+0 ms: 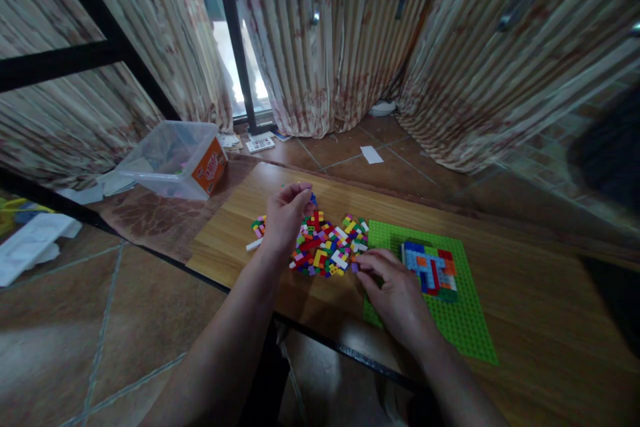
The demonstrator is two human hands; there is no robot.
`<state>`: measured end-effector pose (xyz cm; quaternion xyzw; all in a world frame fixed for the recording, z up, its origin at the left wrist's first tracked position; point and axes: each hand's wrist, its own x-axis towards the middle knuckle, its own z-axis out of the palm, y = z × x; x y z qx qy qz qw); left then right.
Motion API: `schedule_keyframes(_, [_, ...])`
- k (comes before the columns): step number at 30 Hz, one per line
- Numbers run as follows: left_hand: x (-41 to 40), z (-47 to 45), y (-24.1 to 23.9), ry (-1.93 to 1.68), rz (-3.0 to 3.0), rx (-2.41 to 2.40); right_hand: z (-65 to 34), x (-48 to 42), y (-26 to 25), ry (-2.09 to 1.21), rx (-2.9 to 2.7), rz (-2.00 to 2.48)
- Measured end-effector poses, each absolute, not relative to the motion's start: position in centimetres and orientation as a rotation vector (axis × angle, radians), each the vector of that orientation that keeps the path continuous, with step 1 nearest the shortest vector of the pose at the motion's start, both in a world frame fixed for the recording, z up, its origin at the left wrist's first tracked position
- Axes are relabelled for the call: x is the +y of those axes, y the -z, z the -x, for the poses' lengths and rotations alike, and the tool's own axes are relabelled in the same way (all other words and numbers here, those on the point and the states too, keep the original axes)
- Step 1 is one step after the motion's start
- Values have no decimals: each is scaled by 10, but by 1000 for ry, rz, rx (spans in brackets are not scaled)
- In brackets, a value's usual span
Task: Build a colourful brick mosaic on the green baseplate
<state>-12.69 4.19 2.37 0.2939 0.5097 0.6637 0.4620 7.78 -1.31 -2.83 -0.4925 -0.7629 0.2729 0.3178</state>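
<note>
Many small coloured toy bricks (325, 247) lie in a loose pile on the wooden table. Over the far left part of this pile, my left hand (286, 217) is closed in a pinch. A blue brick (313, 200) shows right at its fingertips; whether it is held I cannot tell. My right hand (395, 287) reaches over the left edge of a green studded baseplate (475, 320). Its thumb and forefinger close around a small purple brick (355, 267) at the pile's right side. A flat multicoloured brick build (430, 270) sits on the baseplate, just beyond my right hand.
A clear plastic box (173, 177) with an orange label stands beyond the table's left end. The wooden table (540, 300) stretches to the right, with a dark object (613, 297) at its far right. Black metal bars (55, 60) cross the upper left, before striped curtains (310, 60).
</note>
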Motion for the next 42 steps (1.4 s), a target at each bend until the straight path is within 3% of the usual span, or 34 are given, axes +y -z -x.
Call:
schedule_keyframes(20, [45, 118, -20, -1577, -758, 1274, -57, -13, 37, -485, -2230, 1234])
schedule_keyframes(42, [45, 114, -20, -1559, -800, 1270, -61, -21, 18, -614, -2051, 1198])
